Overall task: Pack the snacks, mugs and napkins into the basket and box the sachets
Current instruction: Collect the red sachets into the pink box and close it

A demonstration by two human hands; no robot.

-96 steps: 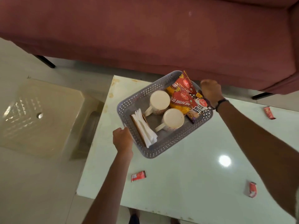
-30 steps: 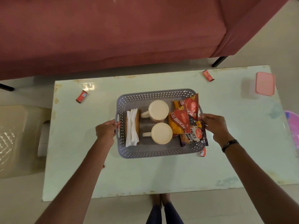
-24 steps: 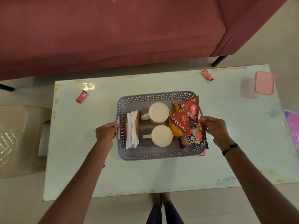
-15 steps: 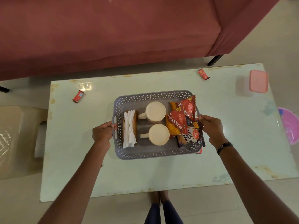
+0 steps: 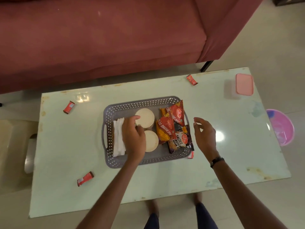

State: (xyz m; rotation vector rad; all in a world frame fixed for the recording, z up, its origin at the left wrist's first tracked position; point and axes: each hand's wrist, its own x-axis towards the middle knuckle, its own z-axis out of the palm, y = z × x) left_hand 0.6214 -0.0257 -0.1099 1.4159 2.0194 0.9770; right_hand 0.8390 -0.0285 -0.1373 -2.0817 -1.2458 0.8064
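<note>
The grey perforated basket point(image 5: 105, 129) rests on the middle of the pale table point(image 5: 165, 176). Inside it lie white napkins point(image 5: 118, 138) at the left, two cream mugs, far point(image 5: 146, 118) and near point(image 5: 151, 141), and red snack packets point(image 5: 166, 131) with a salted nuts pack point(image 5: 180, 142) at the right. My left hand point(image 5: 132, 136) is inside the basket, fingers curled at the far mug's left side and hiding its handle. Just right of the basket my right hand point(image 5: 205, 134) hovers open. Red sachets point(image 5: 69, 107) point(image 5: 85, 178) point(image 5: 192, 79) lie scattered. The pink-lidded box point(image 5: 244, 84) stands far right.
Another sachet point(image 5: 191, 155) peeks from under the basket's near right corner. A maroon sofa point(image 5: 115, 38) runs along the table's far side. A pink bucket point(image 5: 280, 128) sits on the floor at the right and a beige plastic stool point(image 5: 9, 146) at the left.
Both hands have let go of the basket's side handles. The left hand moved into the basket toward the mugs, and the right hand opened and drew slightly away to the right.
</note>
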